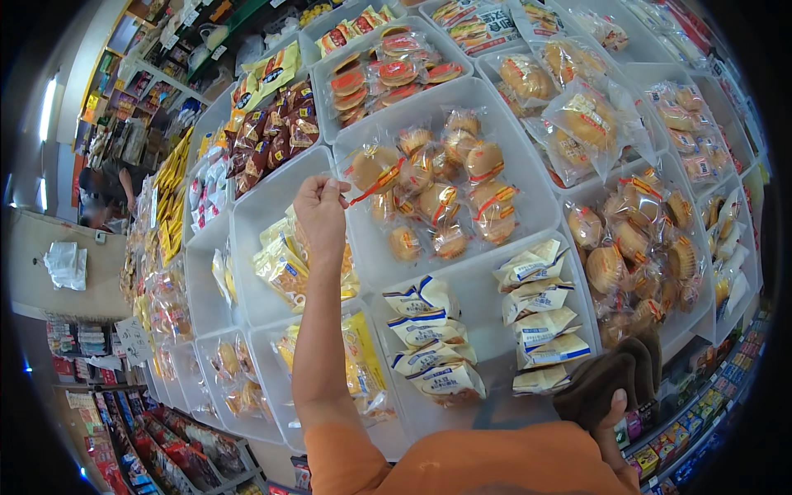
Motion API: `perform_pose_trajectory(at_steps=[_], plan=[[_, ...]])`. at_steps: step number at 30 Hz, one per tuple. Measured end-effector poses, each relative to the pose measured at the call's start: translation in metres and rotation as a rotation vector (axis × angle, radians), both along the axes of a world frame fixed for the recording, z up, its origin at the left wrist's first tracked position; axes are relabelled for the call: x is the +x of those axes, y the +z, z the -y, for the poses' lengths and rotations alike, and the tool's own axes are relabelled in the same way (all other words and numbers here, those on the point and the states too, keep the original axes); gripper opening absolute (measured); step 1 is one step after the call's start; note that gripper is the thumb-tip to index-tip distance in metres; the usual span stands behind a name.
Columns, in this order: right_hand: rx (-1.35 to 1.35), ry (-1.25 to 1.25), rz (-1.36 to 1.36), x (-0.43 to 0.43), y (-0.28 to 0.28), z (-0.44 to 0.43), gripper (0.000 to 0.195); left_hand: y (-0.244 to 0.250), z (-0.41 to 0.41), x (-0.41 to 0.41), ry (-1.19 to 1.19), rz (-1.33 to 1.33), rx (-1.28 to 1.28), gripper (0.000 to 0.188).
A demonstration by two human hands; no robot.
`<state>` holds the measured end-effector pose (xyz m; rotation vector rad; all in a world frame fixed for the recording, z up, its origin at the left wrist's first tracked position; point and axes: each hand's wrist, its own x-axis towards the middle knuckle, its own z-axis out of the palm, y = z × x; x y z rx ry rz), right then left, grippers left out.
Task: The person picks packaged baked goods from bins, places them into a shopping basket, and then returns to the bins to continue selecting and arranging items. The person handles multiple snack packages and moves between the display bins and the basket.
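Note:
My left hand [322,201] pinches the end of a clear wrapper with a red and yellow strip. The round wrapped cake [375,167] in that wrapper is at the left side of a translucent plastic bin [538,204], beside several wrapped cupcakes [439,201]. At the lower right, my right hand [612,411] holds a folded dark brown cloth [609,374], its thumb on top and its other fingers hidden. The cloth lies near white and blue packets [544,356] and a bin of wrapped cakes [637,241].
More bins hold brown snack packets [272,133], flat wrapped pancakes [396,68], large wrapped buns [581,124] and yellow packets [281,266]. Shelves with packaged goods [173,451] run along the lower left. A person [111,185] is at the far left.

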<state>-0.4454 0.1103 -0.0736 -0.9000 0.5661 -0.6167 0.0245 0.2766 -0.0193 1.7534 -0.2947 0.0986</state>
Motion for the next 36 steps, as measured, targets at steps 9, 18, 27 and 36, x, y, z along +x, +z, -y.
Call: perform_pose_trajectory(at_steps=[9,18,27,36], plan=[[0.003,0.004,-0.073,0.008,0.016,-0.003,0.067,-0.015,0.019,0.012,-0.034,-0.064,0.012,0.008],[0.090,0.005,-0.108,0.000,0.009,-0.003,0.069,-0.020,0.035,0.025,0.008,-0.189,0.111,0.007],[0.105,-0.093,-0.136,-0.003,0.004,-0.006,0.072,-0.023,0.043,0.032,0.181,0.168,0.773,0.017],[0.099,-0.002,-0.092,-0.003,0.005,-0.004,0.072,0.003,0.094,-0.037,-0.871,0.682,1.066,0.039]])
